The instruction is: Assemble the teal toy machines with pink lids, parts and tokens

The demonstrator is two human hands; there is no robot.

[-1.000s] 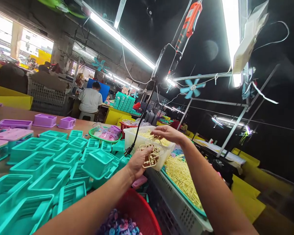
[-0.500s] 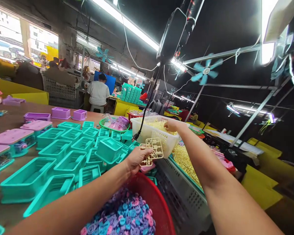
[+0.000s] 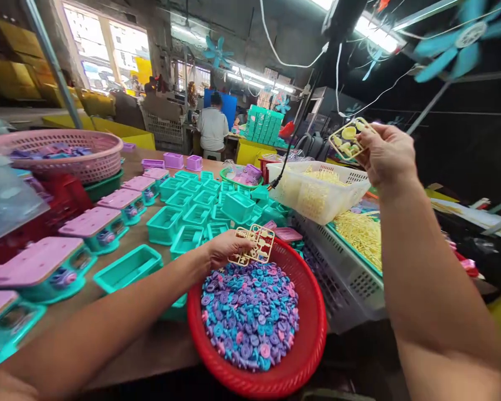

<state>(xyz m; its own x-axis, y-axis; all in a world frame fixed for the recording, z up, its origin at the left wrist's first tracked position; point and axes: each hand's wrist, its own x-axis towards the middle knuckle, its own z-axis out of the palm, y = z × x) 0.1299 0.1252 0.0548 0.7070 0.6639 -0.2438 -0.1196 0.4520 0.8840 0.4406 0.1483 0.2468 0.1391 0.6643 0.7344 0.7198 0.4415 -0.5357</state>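
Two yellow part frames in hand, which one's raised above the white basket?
The yellow part frame in the right hand, held high over the white basket. The other frame, in the left hand, sits low over the red basket.

Place: toy assembly workshop, factory floor.
Worktop (image 3: 150, 345): rows of teal plastic casings (image 3: 167, 223), some with purple lids (image 3: 92, 220).
Near edge: red basket (image 3: 309, 356) heaped with small wheels (image 3: 250, 314).
Overhead: strip lights (image 3: 254, 75), hanging fans (image 3: 455, 47).
Background: seated worker (image 3: 212, 128), stacked crates (image 3: 265, 125).
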